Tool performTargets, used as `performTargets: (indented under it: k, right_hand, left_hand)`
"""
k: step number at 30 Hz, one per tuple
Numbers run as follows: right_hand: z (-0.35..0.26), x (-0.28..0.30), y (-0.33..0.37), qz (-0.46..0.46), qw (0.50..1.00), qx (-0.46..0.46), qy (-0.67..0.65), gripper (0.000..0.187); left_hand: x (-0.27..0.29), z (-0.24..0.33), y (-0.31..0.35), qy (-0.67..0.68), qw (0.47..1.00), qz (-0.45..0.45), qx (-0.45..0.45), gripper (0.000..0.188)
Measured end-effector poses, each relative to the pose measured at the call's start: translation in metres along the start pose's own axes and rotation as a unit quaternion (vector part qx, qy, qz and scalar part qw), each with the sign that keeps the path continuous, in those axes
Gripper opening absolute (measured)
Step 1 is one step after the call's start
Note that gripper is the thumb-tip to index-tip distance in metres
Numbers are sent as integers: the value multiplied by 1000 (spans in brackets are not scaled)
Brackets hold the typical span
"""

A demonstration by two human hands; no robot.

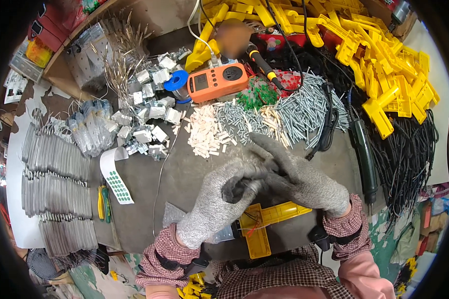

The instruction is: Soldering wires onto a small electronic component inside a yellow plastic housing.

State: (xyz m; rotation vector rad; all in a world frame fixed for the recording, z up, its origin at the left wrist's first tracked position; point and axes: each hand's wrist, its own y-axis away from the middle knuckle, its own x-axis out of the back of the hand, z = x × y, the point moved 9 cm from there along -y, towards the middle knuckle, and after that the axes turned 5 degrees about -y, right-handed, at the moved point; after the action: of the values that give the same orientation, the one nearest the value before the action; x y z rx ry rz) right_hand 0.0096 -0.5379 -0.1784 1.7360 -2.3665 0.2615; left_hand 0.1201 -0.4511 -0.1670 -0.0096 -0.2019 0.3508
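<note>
Both my hands wear grey gloves with dark fingertips and meet above the middle of the table. My left hand [217,197] is closed, its fingers curled in. My right hand [307,179] presses its thumb side against the left fingers, while an upper finger points out to the far left. Anything small between the fingertips is hidden. Just below them, near the front edge, lies a yellow plastic housing half [257,239] with thin red and dark wires inside. Beside it, partly under my left wrist, is a clear plastic piece [222,235].
Screws [312,109] and pale small parts [204,132] are heaped beyond my hands, near an orange meter [217,82]. Metal plates [55,194], a label strip [117,182] and yellow-green pliers [104,204] lie left. Right are an electric screwdriver [364,159], black cords [404,154] and yellow housings [384,65].
</note>
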Motion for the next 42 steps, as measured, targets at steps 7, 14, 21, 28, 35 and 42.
performTargets:
  k: [7,14,21,28,35,42]
  right_hand:
    - [-23,-19,-1,52,981,32,187,46]
    - [-2,-9,5,37,989,-106,100,34]
    - [2,-18,6,14,988,-93,-120,22]
    - [25,-27,16,-58,966,-193,-163,18]
    - [-11,-52,15,-218,975,-27,26,23]
    - [-20,-58,18,-224,973,47,27,19]
  left_hand:
    - [11,3,2,-31,999,33,-8,8]
    - [62,-14,1,117,975,189,9,20]
    - [54,5,17,-89,980,151,-93,16]
    - [7,31,87,-412,899,-9,-148,34]
    - [-47,9,106,-547,828,-49,-117,29]
    - [-6,-17,118,-6,998,54,-14,22]
